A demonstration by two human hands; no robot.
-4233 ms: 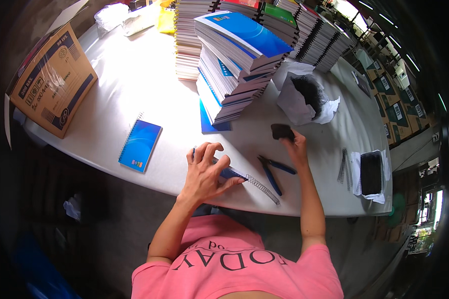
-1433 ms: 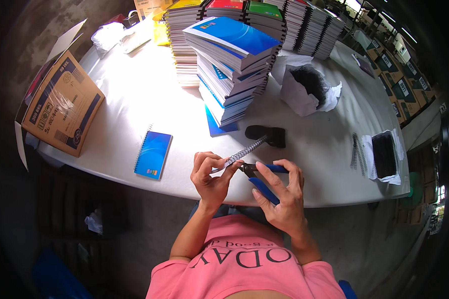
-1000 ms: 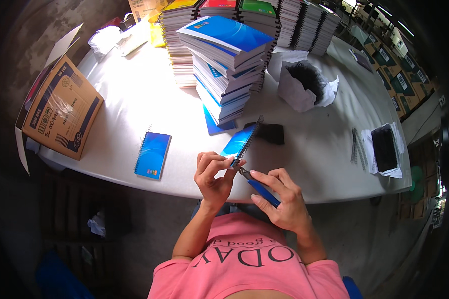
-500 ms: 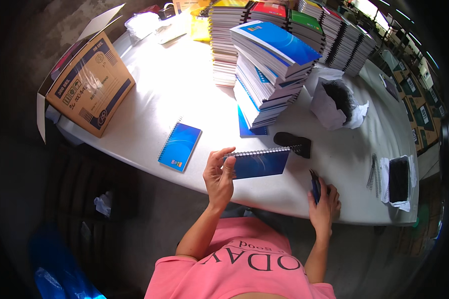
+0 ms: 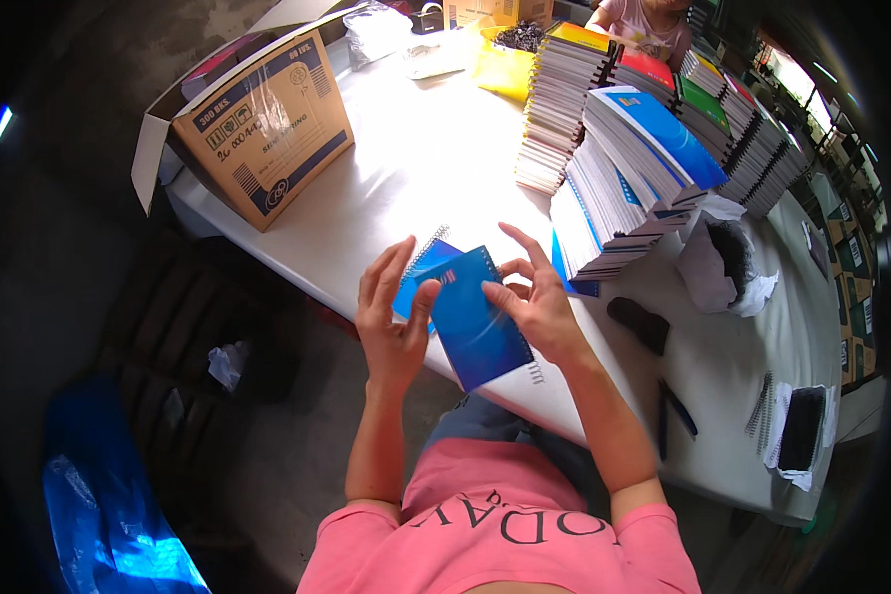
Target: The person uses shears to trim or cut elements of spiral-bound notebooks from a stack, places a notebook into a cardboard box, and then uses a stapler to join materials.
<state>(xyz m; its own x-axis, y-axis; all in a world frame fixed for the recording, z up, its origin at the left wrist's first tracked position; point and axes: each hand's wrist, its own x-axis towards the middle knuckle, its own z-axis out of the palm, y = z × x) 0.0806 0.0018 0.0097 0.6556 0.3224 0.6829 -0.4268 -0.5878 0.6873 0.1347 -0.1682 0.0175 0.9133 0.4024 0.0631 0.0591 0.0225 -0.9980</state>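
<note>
A blue spiral notebook (image 5: 477,327) hangs tilted between my hands, above the table's front edge. My right hand (image 5: 544,315) pinches it near the spiral-bound edge, thumb on the cover and index finger raised; a loose end of wire coil sticks out at its lower corner. Beside the opposite edge, my left hand (image 5: 391,322) is open, fingers stretched upward. Its thumb is close to the cover; I cannot tell if it touches. Partly hidden behind the held notebook, a second blue spiral notebook (image 5: 428,259) lies on the table. Dark-handled pliers (image 5: 678,411) rest on the table to the right.
A leaning stack of blue-covered books (image 5: 629,188) stands ahead, with taller spiral notebook stacks (image 5: 564,109) behind. An open cardboard box (image 5: 267,129) sits at left. At right are a dark pouch-like object (image 5: 639,325), wire coils (image 5: 760,411) and a paper-wrapped black bundle (image 5: 802,428). Another person (image 5: 648,25) is beyond.
The pliers have left my right hand and lie on the table. My right hand has moved left onto the notebook, which has turned cover-up, while my left hand has opened. The view has shifted.
</note>
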